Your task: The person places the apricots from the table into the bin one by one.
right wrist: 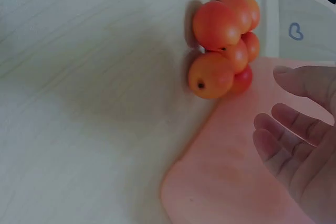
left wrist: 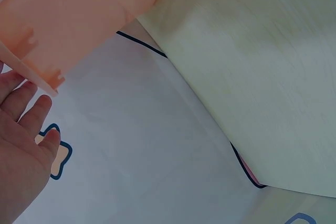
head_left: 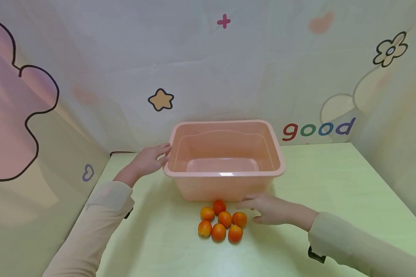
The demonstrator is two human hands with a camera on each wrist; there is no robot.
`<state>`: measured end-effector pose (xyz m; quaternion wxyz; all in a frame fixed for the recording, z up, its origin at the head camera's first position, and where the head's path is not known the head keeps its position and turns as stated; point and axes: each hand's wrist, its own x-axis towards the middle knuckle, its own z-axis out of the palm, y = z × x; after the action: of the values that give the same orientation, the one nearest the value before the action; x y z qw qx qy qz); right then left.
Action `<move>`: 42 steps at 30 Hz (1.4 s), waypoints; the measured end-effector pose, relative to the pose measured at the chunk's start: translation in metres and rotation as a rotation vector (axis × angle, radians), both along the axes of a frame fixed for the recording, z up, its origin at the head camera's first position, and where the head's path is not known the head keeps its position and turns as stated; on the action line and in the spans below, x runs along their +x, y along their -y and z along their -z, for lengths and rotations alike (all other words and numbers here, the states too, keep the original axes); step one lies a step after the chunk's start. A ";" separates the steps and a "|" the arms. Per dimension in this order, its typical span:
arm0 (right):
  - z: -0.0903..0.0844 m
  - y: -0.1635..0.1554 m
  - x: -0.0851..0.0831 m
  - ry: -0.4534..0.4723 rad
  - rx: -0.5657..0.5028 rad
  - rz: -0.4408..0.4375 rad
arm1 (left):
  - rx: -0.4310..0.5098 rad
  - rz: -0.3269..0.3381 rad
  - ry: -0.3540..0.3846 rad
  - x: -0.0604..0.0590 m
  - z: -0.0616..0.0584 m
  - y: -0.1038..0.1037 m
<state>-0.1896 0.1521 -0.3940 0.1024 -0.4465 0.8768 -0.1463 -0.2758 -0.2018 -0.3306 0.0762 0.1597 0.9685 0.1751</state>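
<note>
Just fruit (seven) before pink tub.

I count seven fruits on one table, one tub, and two hands.

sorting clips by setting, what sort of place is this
Probably a staged tabletop booth, perhaps a play corner: a pale green wooden table is enclosed by cartoon-printed backdrop sheets with flowers, stars and the word "good", and holds only a peach plastic tub and small orange fruits.
</note>
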 end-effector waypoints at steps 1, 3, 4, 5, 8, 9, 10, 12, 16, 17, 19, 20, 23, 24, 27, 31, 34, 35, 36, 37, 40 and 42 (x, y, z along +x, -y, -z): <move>0.003 0.001 -0.002 -0.002 -0.004 -0.018 | 0.005 -0.004 0.004 0.000 0.000 0.000; 0.009 0.003 -0.004 0.007 -0.010 -0.042 | 0.012 -0.008 0.013 0.000 0.000 0.000; 0.012 0.004 -0.005 0.016 -0.007 -0.045 | 0.014 -0.009 0.015 0.000 0.000 0.000; 0.013 0.006 -0.006 0.028 -0.005 -0.045 | 0.016 -0.012 0.020 0.000 0.000 0.000; 0.020 0.009 -0.009 0.063 0.007 -0.034 | 0.014 -0.009 0.020 0.000 0.000 0.000; 0.022 0.010 -0.011 0.066 0.007 -0.034 | 0.014 -0.007 0.018 0.000 -0.001 0.000; 0.025 0.011 -0.012 0.064 0.003 -0.040 | 0.014 -0.006 0.016 0.000 -0.001 0.000; 0.029 0.012 -0.014 0.059 -0.012 -0.053 | 0.015 -0.004 0.014 0.000 -0.001 0.000; 0.037 0.013 -0.017 0.028 -0.052 -0.091 | 0.023 -0.007 0.016 0.000 0.000 -0.001; 0.039 0.013 -0.017 0.006 -0.062 -0.110 | 0.023 -0.007 0.017 0.000 0.000 -0.001; 0.041 0.014 -0.018 -0.003 -0.064 -0.118 | 0.023 -0.009 0.020 0.000 0.001 -0.001; 0.043 0.014 -0.018 -0.008 -0.062 -0.122 | 0.021 -0.010 0.019 0.000 0.001 -0.001; 0.046 0.016 -0.018 0.008 -0.029 -0.094 | 0.018 -0.013 0.020 0.000 0.001 -0.001; 0.046 0.017 -0.018 0.029 -0.013 -0.071 | 0.021 -0.015 0.022 0.001 0.001 -0.001; 0.047 0.018 -0.019 0.055 0.023 -0.031 | 0.028 -0.019 0.027 0.001 0.000 -0.001; 0.047 0.019 -0.019 0.077 0.039 0.000 | 0.034 -0.019 0.031 0.001 -0.001 -0.001; 0.046 0.020 -0.019 0.076 0.034 0.006 | 0.033 -0.019 0.027 0.000 0.000 -0.001; 0.046 0.020 -0.019 0.072 0.033 0.006 | 0.033 -0.019 0.025 0.000 0.000 -0.001; 0.045 0.020 -0.019 0.072 0.033 0.007 | 0.034 -0.019 0.023 0.000 0.000 -0.001; 0.044 0.019 -0.019 0.069 0.033 0.005 | 0.036 -0.021 0.024 -0.001 0.001 -0.001; 0.037 0.018 -0.018 0.050 0.025 -0.018 | 0.036 -0.019 0.021 -0.001 0.001 0.000; 0.029 0.018 -0.017 0.038 0.015 -0.041 | 0.038 -0.020 0.023 -0.001 0.001 -0.001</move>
<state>-0.2065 0.1344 -0.4231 0.1252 -0.4609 0.8663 -0.1462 -0.2765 -0.2011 -0.3317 0.0827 0.1494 0.9656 0.1962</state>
